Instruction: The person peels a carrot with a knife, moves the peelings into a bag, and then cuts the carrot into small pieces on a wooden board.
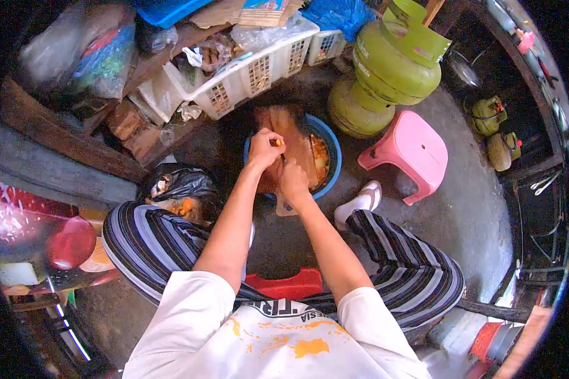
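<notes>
A wooden cutting board (303,155) lies across a blue basin (337,158), its handle pointing toward me. Chopped orange and pale vegetable pieces (320,158) show in the basin at the board's right side. Over the board, my left hand (265,149) is closed with a small yellow-orange vegetable piece (276,143) at its fingertips. My right hand (294,179) is closed just below it, near the board's handle end, around what looks like a knife; the blade is mostly hidden. Both hands are close together but appear apart.
A pink stool (417,148) and stacked green gas cylinders (395,63) stand to the right. White plastic crates (253,76) line the back. At left sits a black plastic bag (186,183) with orange scraps. A red seat (284,284) shows between my legs.
</notes>
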`<state>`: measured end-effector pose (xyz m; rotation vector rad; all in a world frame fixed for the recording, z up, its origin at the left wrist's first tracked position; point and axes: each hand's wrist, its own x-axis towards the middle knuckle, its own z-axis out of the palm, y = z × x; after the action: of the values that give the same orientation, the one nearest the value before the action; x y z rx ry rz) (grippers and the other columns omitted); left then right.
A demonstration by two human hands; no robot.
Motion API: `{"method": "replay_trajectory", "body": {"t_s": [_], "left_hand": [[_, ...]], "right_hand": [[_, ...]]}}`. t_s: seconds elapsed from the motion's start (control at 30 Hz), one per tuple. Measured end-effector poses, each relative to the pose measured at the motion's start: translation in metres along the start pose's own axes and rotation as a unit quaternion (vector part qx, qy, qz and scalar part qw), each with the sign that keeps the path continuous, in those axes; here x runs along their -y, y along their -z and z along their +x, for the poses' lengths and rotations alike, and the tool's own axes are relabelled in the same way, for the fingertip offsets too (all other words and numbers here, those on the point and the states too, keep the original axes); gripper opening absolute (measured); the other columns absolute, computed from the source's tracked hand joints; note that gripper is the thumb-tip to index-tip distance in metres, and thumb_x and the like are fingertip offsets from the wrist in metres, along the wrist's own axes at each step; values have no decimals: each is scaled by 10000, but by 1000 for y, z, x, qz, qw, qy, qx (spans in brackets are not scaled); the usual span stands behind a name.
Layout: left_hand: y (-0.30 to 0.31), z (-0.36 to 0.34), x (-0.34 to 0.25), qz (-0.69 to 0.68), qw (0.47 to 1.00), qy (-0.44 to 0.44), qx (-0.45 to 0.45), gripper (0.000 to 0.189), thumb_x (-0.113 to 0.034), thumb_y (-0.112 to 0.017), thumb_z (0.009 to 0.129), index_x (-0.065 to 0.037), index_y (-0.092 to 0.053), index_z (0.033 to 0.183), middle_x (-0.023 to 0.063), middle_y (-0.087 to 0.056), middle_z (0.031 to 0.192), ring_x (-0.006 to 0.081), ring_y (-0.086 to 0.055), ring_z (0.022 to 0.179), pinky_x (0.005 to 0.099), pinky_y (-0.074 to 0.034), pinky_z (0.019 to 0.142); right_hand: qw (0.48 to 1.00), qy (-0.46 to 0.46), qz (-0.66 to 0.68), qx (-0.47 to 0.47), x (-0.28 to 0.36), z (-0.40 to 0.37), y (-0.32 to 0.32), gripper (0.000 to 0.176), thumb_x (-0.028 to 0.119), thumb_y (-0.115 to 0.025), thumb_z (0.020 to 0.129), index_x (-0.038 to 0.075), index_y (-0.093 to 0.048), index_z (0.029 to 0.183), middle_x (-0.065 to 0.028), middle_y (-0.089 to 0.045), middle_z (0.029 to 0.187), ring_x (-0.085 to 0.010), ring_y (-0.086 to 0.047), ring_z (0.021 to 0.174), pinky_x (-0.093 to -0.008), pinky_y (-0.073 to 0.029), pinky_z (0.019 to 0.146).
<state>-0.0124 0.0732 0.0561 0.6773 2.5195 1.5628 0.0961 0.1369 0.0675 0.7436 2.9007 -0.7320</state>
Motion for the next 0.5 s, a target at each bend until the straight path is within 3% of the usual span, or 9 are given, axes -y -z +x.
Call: {"method": "replay_trajectory", "body": {"t_s": [0.03, 0.13, 0.23, 0.4, 0.5], "left_hand": [[2, -2, -4, 16, 1000, -22, 1, 179, -65, -716, 637, -41, -672, 808, 93, -598, 780, 211, -603, 718, 294, -482, 640], [1, -9, -5, 25, 999, -44, 5, 227, -74, -738, 629, -39, -669, 842, 100, -607, 797, 221, -607, 737, 308, -483, 656], [2, -12, 0, 41, 998, -47, 9, 254, -73, -740, 629, -33, -662, 868, 113, -616, 825, 236, -609, 747, 311, -485, 663], [-6, -9, 14, 19, 997, -75, -10, 232, -77, -722, 658, -19, -650, 871, 128, -640, 815, 232, -622, 713, 315, -478, 643], [6, -6, -7, 3, 998, 68, -8, 211, -90, -715, 684, -3, -641, 861, 129, -642, 751, 201, -621, 646, 309, -468, 595]], "right_hand": [[1000, 0, 0, 2, -1, 0, 0, 193, 61, -452, 826, -62, -452, 974, -236, -624, 852, -369, -626, 822, -426, -520, 695], [999, 11, 30, -23, -9, 1, -17, 290, 230, -469, 872, -57, -467, 906, -274, -604, 777, -416, -611, 748, -474, -502, 654], [999, -18, 30, 21, -12, 2, -31, 209, 81, -441, 843, -56, -429, 1001, -251, -620, 850, -381, -622, 815, -436, -518, 690], [998, -33, 39, 20, -16, 1, -43, 207, 109, -442, 855, -46, -420, 991, -249, -621, 800, -386, -622, 784, -441, -515, 671], [998, -15, 50, -27, -26, -4, -54, 263, 210, -430, 885, -38, -461, 965, -260, -611, 780, -409, -608, 748, -470, -502, 645]]}}
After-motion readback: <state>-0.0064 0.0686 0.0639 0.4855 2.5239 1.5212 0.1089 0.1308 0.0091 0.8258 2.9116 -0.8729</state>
